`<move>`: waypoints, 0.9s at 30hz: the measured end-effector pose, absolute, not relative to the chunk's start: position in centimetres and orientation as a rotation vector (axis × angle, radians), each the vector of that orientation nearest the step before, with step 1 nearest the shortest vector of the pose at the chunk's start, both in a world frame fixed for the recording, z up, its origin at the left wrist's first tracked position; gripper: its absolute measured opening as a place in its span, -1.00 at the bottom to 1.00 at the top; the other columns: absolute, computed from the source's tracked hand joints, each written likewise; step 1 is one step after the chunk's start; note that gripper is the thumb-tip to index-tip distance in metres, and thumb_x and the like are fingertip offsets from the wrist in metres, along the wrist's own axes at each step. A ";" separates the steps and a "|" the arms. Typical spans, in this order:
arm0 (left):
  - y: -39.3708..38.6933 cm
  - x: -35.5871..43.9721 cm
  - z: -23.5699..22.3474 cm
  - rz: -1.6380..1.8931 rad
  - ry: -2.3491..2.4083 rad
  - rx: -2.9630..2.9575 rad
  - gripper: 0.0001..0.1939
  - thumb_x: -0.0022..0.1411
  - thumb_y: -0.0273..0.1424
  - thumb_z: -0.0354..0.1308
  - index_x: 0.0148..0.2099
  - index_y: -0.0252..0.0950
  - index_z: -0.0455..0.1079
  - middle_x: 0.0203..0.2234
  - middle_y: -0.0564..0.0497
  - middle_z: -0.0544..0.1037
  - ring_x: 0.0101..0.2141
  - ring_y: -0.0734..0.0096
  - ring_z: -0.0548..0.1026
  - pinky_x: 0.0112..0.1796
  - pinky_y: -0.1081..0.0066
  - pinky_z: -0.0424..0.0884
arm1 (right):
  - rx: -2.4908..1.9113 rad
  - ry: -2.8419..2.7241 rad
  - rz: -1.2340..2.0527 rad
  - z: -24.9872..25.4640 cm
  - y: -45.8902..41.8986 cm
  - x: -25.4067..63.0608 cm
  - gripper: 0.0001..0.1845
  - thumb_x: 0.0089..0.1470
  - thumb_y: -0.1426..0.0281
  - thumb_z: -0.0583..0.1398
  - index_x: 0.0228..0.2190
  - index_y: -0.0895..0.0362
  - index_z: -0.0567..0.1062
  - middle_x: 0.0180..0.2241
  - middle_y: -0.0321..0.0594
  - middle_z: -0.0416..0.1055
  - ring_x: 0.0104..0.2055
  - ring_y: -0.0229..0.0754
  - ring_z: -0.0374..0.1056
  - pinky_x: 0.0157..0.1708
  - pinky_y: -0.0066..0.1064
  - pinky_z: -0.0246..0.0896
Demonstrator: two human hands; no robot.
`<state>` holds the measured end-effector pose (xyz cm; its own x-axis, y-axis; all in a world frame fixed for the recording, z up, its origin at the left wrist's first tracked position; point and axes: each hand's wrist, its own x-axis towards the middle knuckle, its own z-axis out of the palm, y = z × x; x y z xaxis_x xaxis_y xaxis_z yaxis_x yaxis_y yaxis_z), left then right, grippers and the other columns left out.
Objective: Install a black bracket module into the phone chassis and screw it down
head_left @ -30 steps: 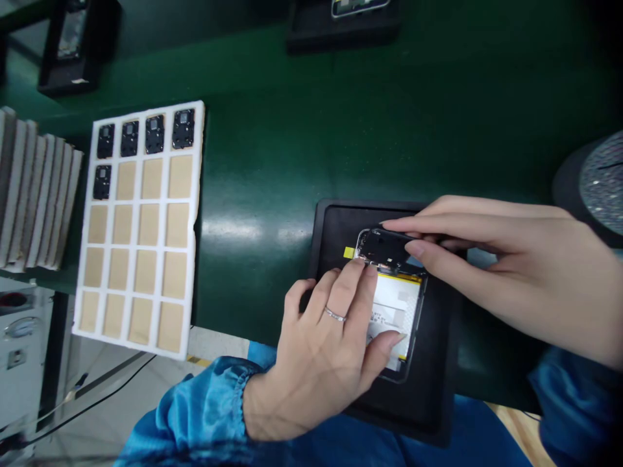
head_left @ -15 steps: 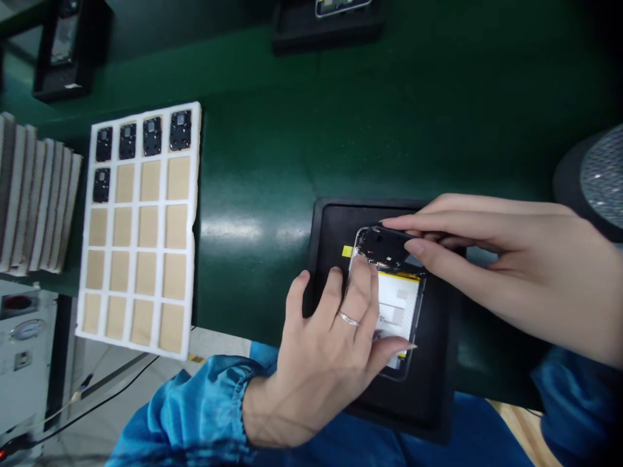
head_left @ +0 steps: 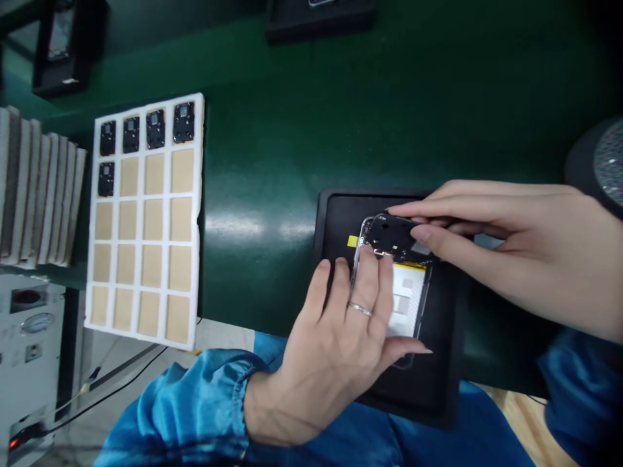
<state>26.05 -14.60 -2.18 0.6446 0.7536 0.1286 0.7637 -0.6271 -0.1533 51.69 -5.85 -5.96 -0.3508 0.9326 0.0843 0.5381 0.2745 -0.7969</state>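
An opened phone (head_left: 409,295), with a white battery showing, lies in a shallow black tray (head_left: 444,363). Across its upper end is a black cover plate (head_left: 393,235), slightly tilted. My right hand (head_left: 511,250) pinches this plate at its right end between thumb and fingers. My left hand (head_left: 341,331), with a ring on one finger, is spread over the left side of the phone. Its index and middle fingertips touch near the plate's lower edge, while its thumb reaches across the battery's lower end. The left palm and fingers hide part of the phone.
A white compartment tray (head_left: 146,220) on the left holds several black plates (head_left: 183,122) in its upper cells. Stacked trays (head_left: 41,188) stand beyond it. Black trays (head_left: 321,23) sit at the back, and a dark round object (head_left: 601,162) is at the right.
The view has shifted slightly. The black plate looks a little more raised and tilted at its upper edge, still in my right fingers. My left hand keeps its place over the phone.
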 end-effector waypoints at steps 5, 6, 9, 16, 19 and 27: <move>-14.6 25.3 -3.0 -0.241 -1.372 -2.723 -0.32 0.92 -0.13 -0.13 0.54 -0.43 0.68 0.47 -0.15 0.78 0.18 0.01 0.84 0.25 -0.02 0.73 | -1.320 -1.979 0.953 -6.0 -5.9 51.6 -0.72 0.65 0.19 0.36 0.15 -0.18 0.89 0.00 -0.29 0.77 -0.26 -0.26 0.61 -0.52 -0.49 0.35; -14.6 25.3 -3.1 -0.265 -1.387 -2.733 -0.33 0.91 -0.13 -0.09 0.54 -0.43 0.68 0.45 -0.17 0.79 0.17 -0.02 0.83 0.23 -0.05 0.73 | -1.322 -1.982 0.947 -6.0 -5.9 51.6 -0.72 0.65 0.19 0.35 0.15 -0.17 0.89 0.00 -0.29 0.77 -0.25 -0.25 0.62 -0.52 -0.48 0.37; -14.6 25.3 -3.5 -0.278 -1.415 -2.757 -0.39 0.84 -0.17 0.02 0.55 -0.40 0.68 0.49 -0.19 0.76 0.17 -0.08 0.81 0.19 -0.13 0.71 | -1.313 -2.011 0.915 -6.1 -5.9 51.5 -0.72 0.68 0.19 0.33 0.17 -0.18 0.88 0.01 -0.31 0.78 -0.24 -0.28 0.62 -0.51 -0.49 0.36; -14.2 25.4 -3.2 -0.354 -1.435 -2.748 -0.38 0.85 -0.27 -0.09 0.49 -0.48 0.69 0.41 -0.16 0.82 0.17 0.07 0.82 0.19 -0.08 0.62 | -1.296 -2.046 0.876 -6.3 -5.9 51.6 -0.73 0.73 0.17 0.30 0.20 -0.22 0.84 0.05 -0.39 0.79 -0.17 -0.26 0.71 -0.45 -0.48 0.47; -14.0 25.6 -3.1 -0.379 -1.444 -2.743 -0.34 0.87 -0.25 -0.16 0.46 -0.48 0.70 0.36 -0.15 0.85 0.16 0.07 0.81 0.20 -0.09 0.59 | -1.294 -2.059 0.864 -6.3 -6.0 51.8 -0.72 0.73 0.18 0.31 0.23 -0.24 0.83 0.09 -0.37 0.79 -0.10 -0.21 0.76 -0.50 -0.47 0.44; -14.4 25.5 -3.2 -0.342 -1.388 -2.704 -0.36 0.87 -0.30 -0.16 0.45 -0.43 0.72 0.38 -0.10 0.85 0.14 0.06 0.81 0.17 -0.12 0.62 | -1.306 -2.032 0.834 -6.5 -6.4 51.9 -0.74 0.72 0.16 0.34 0.23 -0.30 0.82 0.13 -0.39 0.79 -0.01 -0.13 0.78 -0.53 -0.44 0.43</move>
